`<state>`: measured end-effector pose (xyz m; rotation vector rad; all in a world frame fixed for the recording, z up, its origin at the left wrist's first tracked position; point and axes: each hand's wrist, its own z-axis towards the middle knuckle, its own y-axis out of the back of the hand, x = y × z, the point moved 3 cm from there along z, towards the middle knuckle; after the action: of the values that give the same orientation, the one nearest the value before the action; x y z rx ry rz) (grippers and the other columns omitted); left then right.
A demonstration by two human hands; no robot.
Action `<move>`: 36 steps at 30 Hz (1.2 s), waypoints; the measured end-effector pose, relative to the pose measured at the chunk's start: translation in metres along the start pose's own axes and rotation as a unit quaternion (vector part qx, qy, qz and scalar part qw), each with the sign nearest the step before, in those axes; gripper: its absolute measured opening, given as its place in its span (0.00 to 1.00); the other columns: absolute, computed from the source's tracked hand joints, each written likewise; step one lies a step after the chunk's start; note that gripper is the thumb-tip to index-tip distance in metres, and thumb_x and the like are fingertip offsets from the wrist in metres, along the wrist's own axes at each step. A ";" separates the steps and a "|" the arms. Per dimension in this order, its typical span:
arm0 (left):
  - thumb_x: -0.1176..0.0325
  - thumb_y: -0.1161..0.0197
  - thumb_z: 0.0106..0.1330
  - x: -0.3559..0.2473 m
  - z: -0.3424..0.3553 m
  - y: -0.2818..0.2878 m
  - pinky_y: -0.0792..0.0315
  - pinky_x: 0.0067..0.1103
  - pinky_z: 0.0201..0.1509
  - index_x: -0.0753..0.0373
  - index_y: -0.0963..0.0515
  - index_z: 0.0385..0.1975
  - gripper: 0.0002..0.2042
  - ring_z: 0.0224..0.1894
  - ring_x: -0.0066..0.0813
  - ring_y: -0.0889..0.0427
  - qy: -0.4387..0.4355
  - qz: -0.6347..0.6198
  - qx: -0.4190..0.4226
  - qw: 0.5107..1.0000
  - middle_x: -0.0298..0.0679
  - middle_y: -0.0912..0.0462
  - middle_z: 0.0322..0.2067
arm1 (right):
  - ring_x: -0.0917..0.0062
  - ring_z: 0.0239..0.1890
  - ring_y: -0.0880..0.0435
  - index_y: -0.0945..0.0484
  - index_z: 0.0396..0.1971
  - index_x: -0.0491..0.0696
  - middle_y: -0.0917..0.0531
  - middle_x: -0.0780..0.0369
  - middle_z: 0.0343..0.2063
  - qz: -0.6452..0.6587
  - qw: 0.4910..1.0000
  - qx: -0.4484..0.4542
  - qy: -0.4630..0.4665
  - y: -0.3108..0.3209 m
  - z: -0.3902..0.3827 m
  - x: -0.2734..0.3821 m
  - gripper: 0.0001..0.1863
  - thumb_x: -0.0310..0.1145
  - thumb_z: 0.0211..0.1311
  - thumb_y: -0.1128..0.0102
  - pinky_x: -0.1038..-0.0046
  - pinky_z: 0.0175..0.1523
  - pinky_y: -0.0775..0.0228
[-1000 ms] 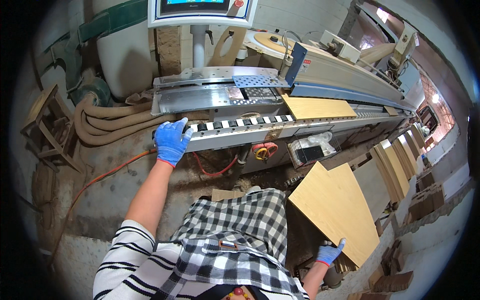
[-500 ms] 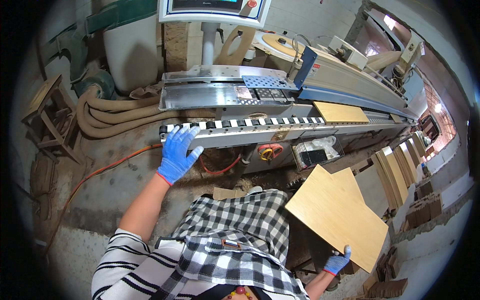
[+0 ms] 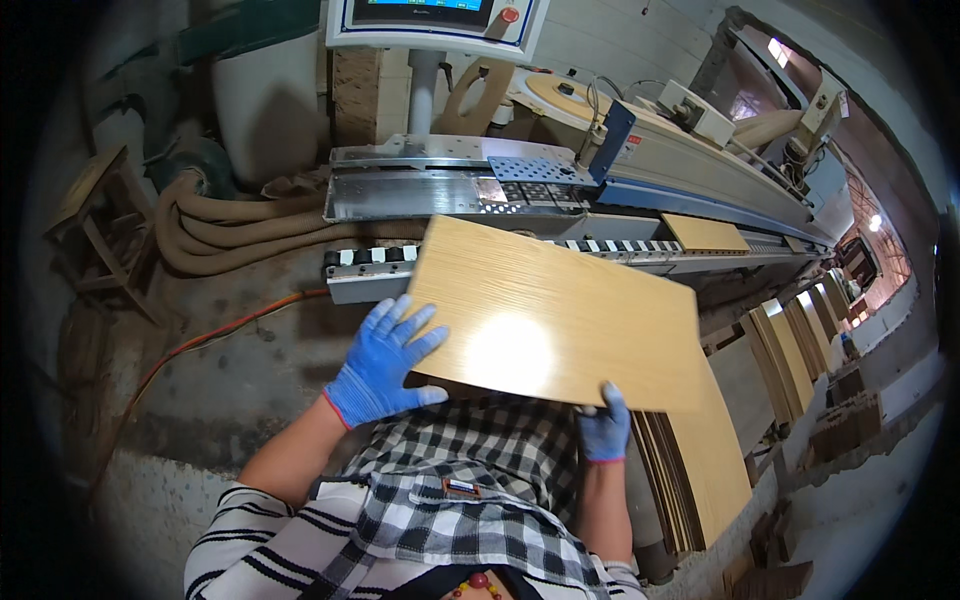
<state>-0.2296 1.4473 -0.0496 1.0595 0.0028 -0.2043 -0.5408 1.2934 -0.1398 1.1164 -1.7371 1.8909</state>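
A light wood-grain panel (image 3: 570, 290) is held tilted in front of me, with a bright glare on its face. My right hand (image 3: 606, 430), in a blue-coated glove, grips the panel's near edge, thumb on top and fingers hidden beneath. At the left edge of the panel is my left hand (image 3: 385, 365), gloved alike, its fingers spread and the fingertips at the edge. Behind the panel runs a rail of black and white rollers (image 3: 375, 256), partly covered by it. To my right stands a stack of similar panels (image 3: 715, 450).
Beyond the rollers is a long edge-banding machine (image 3: 660, 160) with a metal bed and a control screen (image 3: 425, 12). Another panel (image 3: 705, 233) lies on its track. Brown hoses (image 3: 240, 232) and an orange hose (image 3: 215, 332) lie at left. More panel stacks (image 3: 775, 350) stand at right.
My right hand has lifted the top panel off the stack and brought it leftward in front of me. My left hand has left the roller rail and come to the panel's left edge.
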 end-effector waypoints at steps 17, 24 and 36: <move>0.51 0.34 0.55 0.160 -0.021 -0.006 0.43 0.35 0.67 0.61 0.27 0.53 0.28 0.64 0.48 0.38 0.252 0.085 -0.086 0.960 0.49 0.31 0.58 | 0.60 0.55 0.25 0.41 0.63 0.41 0.29 0.50 0.56 -0.045 0.977 0.171 -0.117 -0.106 0.064 -0.060 0.30 0.35 0.63 0.45 0.61 0.61 0.35; 0.46 0.37 0.56 0.174 -0.007 -0.007 0.50 0.35 0.69 0.58 0.27 0.55 0.30 0.65 0.45 0.39 0.263 0.110 -0.054 0.957 0.48 0.32 0.59 | 0.60 0.44 0.22 0.24 0.47 0.48 0.19 0.56 0.39 -0.738 0.625 0.179 0.180 -0.005 -0.011 -0.070 0.18 0.36 0.57 0.42 0.63 0.55 0.33; 0.60 0.36 0.59 0.182 -0.037 -0.003 0.41 0.31 0.66 0.58 0.27 0.55 0.24 0.62 0.42 0.35 0.317 0.022 -0.125 0.940 0.46 0.32 0.60 | 0.65 0.46 0.25 0.21 0.41 0.52 0.19 0.60 0.37 -0.790 0.517 0.199 0.263 0.000 -0.026 -0.082 0.14 0.36 0.54 0.43 0.60 0.58 0.40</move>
<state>-0.0480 1.4473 -0.0888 0.8316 0.5732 0.1816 -0.4971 1.3391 -0.1989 1.2166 0.3824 0.9710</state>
